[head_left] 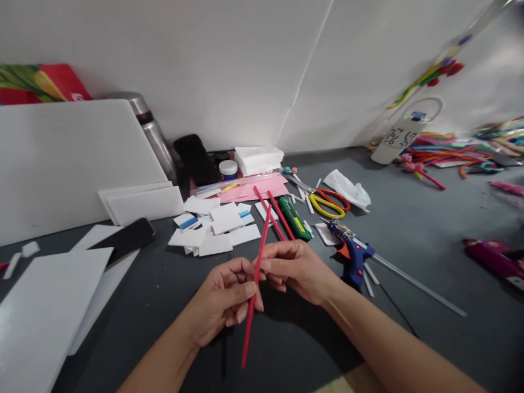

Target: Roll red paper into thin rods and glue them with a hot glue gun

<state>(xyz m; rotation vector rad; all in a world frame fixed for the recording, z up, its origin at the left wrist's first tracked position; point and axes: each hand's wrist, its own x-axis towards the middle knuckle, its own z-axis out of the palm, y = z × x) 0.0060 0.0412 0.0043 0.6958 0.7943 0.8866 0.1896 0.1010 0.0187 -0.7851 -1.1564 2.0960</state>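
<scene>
A thin red stick (pixel 248 335) is held up at a slant between both hands, over the dark table. My left hand (pixel 223 295) is closed, pinching the stick near its middle with thumb and fingers. Just above that grip, my right hand (pixel 297 267) is closed on the same stick, thumb against the fingers. Beyond the hands lie two more red sticks (pixel 281 214) beside a green box cutter (pixel 295 218). Several small white foam-board pieces (pixel 226 218) are heaped to their left, some with blue print.
Scissors with a yellow and a red handle (pixel 327 210) and a blue glue gun (pixel 357 256) with a long glue stick lie at right. A magenta glue gun (pixel 497 256) is farther right. White boards (pixel 45 311) and a phone (pixel 129 237) lie left; a steel flask (pixel 158 139) stands behind.
</scene>
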